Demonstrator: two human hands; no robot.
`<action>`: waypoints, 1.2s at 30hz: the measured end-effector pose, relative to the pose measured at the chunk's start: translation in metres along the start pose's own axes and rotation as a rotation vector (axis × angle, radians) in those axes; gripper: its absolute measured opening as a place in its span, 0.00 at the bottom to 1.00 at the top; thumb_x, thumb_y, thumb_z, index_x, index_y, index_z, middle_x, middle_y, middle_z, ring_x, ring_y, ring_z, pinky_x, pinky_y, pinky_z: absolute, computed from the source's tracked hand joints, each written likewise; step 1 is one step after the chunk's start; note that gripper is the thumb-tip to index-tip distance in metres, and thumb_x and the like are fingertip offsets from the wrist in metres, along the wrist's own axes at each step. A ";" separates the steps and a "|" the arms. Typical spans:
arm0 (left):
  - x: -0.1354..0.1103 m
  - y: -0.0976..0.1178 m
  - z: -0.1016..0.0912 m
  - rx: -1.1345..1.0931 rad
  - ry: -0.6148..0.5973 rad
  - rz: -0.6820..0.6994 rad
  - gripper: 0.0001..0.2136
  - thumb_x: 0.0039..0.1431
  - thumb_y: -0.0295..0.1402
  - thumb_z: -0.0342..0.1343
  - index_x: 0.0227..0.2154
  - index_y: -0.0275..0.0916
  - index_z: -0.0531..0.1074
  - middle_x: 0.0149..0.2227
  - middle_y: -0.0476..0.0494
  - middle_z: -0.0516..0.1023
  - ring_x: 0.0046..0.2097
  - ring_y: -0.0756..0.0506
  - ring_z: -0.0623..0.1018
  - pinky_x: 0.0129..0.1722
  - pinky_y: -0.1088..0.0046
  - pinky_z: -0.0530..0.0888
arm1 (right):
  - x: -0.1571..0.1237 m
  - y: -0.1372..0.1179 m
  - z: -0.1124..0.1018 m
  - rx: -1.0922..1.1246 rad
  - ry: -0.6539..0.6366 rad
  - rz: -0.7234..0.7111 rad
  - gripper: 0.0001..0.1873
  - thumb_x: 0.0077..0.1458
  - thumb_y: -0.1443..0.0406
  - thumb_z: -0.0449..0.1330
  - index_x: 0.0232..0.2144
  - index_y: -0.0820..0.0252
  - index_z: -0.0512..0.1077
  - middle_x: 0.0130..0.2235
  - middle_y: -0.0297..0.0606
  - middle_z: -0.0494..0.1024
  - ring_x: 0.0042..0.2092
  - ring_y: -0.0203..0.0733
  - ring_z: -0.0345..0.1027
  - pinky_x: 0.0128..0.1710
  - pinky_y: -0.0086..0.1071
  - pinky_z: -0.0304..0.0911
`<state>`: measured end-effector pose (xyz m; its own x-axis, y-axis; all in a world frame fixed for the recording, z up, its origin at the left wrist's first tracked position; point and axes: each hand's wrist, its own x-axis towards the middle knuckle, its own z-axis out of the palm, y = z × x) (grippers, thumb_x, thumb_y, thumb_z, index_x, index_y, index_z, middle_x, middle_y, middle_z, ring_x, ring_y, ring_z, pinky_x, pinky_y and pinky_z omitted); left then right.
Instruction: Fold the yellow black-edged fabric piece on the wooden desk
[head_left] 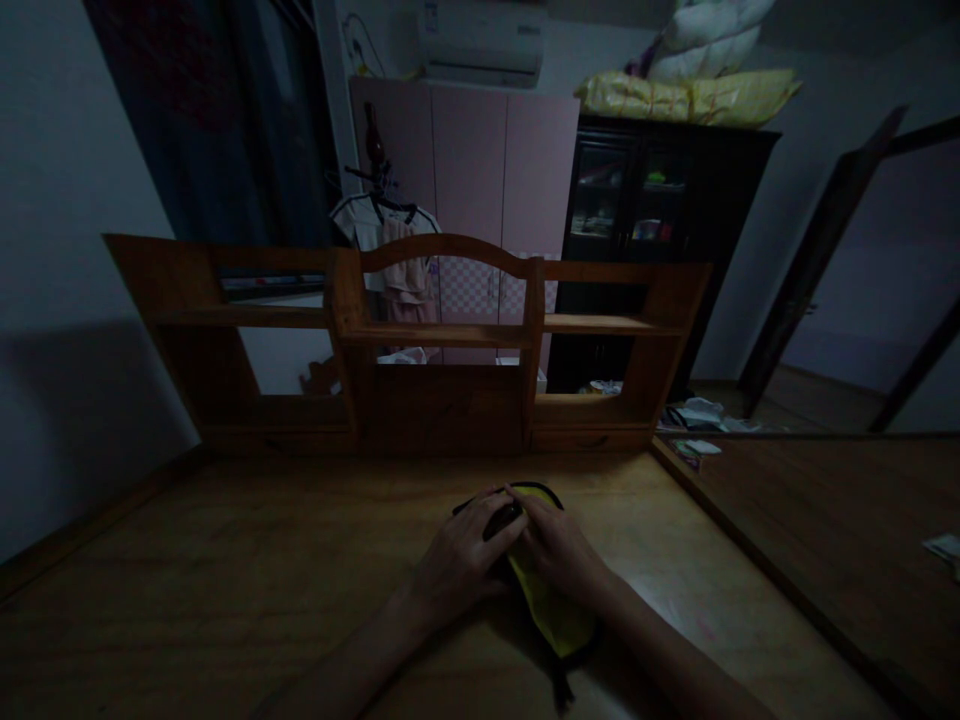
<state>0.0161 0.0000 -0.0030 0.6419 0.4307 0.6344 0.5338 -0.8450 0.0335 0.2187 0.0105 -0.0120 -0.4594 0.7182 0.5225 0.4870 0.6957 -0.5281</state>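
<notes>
A yellow pouch with black edging (556, 612) lies on the wooden desk top, slanting from between the hands toward me, a short dark tab at its near end. My right hand (559, 540) is closed on its far part, fingertips meeting those of the other hand. On the left, my left hand (472, 545) curls round a small dark, glossy object (504, 518) at the pouch's side. Most of that object is covered by fingers, and its kind cannot be made out. The light is dim.
A wooden shelf unit (435, 335) stands along the desk's far edge. To the right, beyond a raised wooden edge (750, 540), lies a brown surface with papers (703, 447). Behind are a pink wardrobe (469, 170), hanging clothes (405, 250) and a dark cabinet (720, 200).
</notes>
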 end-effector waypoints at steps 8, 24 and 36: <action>0.001 0.005 -0.002 -0.083 0.004 -0.170 0.46 0.47 0.32 0.69 0.65 0.42 0.47 0.60 0.35 0.63 0.62 0.33 0.64 0.59 0.50 0.67 | -0.002 0.003 0.002 -0.135 0.045 0.107 0.28 0.62 0.68 0.51 0.64 0.53 0.57 0.49 0.45 0.79 0.46 0.49 0.76 0.44 0.41 0.71; -0.004 -0.002 0.001 -0.034 0.026 -0.105 0.47 0.48 0.39 0.69 0.65 0.37 0.46 0.60 0.32 0.64 0.62 0.34 0.64 0.60 0.52 0.67 | 0.004 -0.014 -0.010 0.138 0.074 0.183 0.13 0.65 0.59 0.52 0.40 0.58 0.74 0.36 0.37 0.80 0.37 0.44 0.73 0.37 0.33 0.66; -0.003 0.000 -0.001 -0.033 0.067 -0.029 0.42 0.53 0.43 0.65 0.63 0.34 0.49 0.58 0.30 0.65 0.61 0.34 0.66 0.60 0.51 0.67 | 0.008 -0.005 -0.013 0.576 -0.035 0.370 0.19 0.59 0.50 0.57 0.38 0.60 0.75 0.38 0.37 0.78 0.43 0.48 0.72 0.44 0.37 0.66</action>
<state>0.0137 -0.0013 -0.0041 0.5874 0.4342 0.6830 0.5328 -0.8427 0.0775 0.2222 0.0129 0.0040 -0.3672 0.9031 0.2228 0.1476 0.2930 -0.9446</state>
